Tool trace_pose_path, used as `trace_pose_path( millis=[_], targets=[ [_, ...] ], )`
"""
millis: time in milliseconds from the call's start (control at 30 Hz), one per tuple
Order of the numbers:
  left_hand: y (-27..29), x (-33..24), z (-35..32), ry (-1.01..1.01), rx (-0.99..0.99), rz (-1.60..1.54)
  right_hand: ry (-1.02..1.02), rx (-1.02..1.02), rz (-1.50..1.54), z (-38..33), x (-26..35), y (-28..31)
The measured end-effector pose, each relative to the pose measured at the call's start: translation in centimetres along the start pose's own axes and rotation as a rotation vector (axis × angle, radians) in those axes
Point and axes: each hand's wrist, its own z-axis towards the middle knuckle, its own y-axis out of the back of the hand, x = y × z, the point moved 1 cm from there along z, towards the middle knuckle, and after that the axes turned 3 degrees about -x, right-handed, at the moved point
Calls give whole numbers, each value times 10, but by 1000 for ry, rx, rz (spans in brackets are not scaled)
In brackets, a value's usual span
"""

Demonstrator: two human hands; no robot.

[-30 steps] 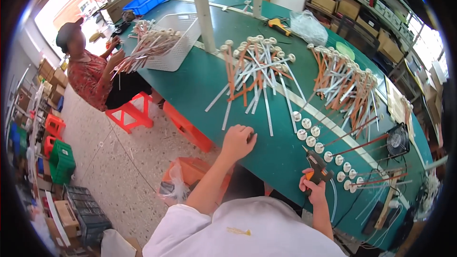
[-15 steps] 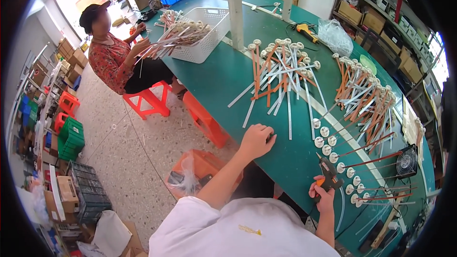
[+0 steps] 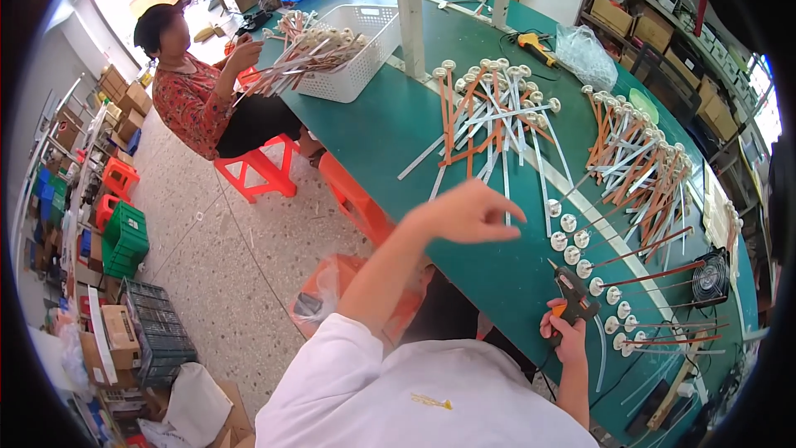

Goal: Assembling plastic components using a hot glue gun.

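My right hand grips a dark glue gun with an orange trigger near the table's front edge, nozzle pointing up and left. A pale glue stick trails behind it. Over the green table, my left hand hovers with thumb and forefinger apart and nothing visible between them. Right of both hands stand several round cream discs in staggered rows, some with thin strips running off to the right. Beyond the left hand lies a pile of white and brown strips with round cream heads.
Another pile of strips lies at the right, near a small black fan. White posts rise from the table. At the far left, a person sits beside a white basket of strips. Orange stools stand along the edge.
My left hand has lifted off the table edge and moved right and farther forward, its fingers parting. My right hand stays nearly still with the glue gun. The seated person's hand has risen.
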Motion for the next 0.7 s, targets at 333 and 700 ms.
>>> trace_pose_path(
  millis=[333, 700],
  targets=[
    [-84, 88, -29, 237, -560, 13, 71, 8, -93, 2, -2, -3],
    [-81, 95, -37, 394, -690, -87, 73, 27, -155, 1, -3, -5]
  ],
)
